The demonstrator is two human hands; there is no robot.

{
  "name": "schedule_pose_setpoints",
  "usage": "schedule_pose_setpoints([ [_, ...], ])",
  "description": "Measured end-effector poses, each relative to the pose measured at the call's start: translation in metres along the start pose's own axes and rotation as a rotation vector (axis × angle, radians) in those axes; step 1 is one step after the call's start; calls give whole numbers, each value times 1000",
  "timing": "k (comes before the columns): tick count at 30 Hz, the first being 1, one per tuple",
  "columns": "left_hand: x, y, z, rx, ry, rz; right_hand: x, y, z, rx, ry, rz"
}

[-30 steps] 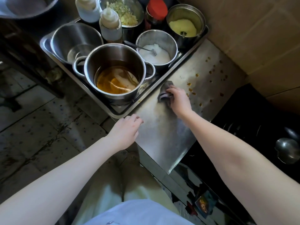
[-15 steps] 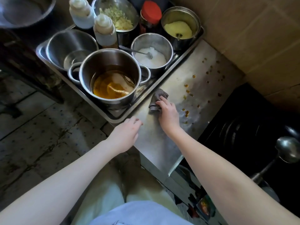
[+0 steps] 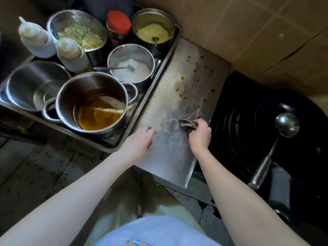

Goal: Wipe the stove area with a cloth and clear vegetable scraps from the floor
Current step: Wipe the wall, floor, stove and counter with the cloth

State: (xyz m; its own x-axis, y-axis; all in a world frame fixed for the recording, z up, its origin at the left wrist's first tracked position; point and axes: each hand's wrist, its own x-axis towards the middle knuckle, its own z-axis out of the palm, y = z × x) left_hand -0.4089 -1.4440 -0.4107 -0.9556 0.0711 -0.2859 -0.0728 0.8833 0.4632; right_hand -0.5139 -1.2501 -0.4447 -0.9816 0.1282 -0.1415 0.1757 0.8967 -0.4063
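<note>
A grey cloth (image 3: pixel 190 118) lies bunched on the steel counter (image 3: pixel 170 151) beside the stove, close to the counter's right edge. My right hand (image 3: pixel 199 134) grips its near end and presses it on the metal. My left hand (image 3: pixel 140 143) rests flat on the counter's left side, fingers slightly apart, holding nothing. Small orange and brown food scraps (image 3: pixel 181 92) are scattered over the far half of the counter, toward the tiled wall. A wet smear shows on the steel between my hands.
A steel tray (image 3: pixel 156 80) on the left holds a pot of amber oil (image 3: pixel 94 105), a salt tin (image 3: pixel 132 67), squeeze bottles, bowls and a red-lidded jar. A black wok (image 3: pixel 262 132) with a steel ladle (image 3: pixel 276 141) sits on the right. Dirty tiled floor (image 3: pixel 32 174) lies below.
My right hand has dragged the cloth from beside the tray across to the counter's right edge, nearer the wok. The scraps near the tray are fewer. My left hand stays put.
</note>
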Motion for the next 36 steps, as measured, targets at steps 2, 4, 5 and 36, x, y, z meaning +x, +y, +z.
schedule_pose_setpoints([
  [2,2,-3,-1,7,-13,21,-9,-9,6,-4,-21,-29],
  [4,3,-4,0,10,-20,41,-19,-21,14,-11,-67,-90],
  [5,4,-4,1,8,-22,48,-23,-26,18,-26,-97,-134],
  [36,67,-1,-12,91,8,71,87,-87,20,-261,-285,-642],
])
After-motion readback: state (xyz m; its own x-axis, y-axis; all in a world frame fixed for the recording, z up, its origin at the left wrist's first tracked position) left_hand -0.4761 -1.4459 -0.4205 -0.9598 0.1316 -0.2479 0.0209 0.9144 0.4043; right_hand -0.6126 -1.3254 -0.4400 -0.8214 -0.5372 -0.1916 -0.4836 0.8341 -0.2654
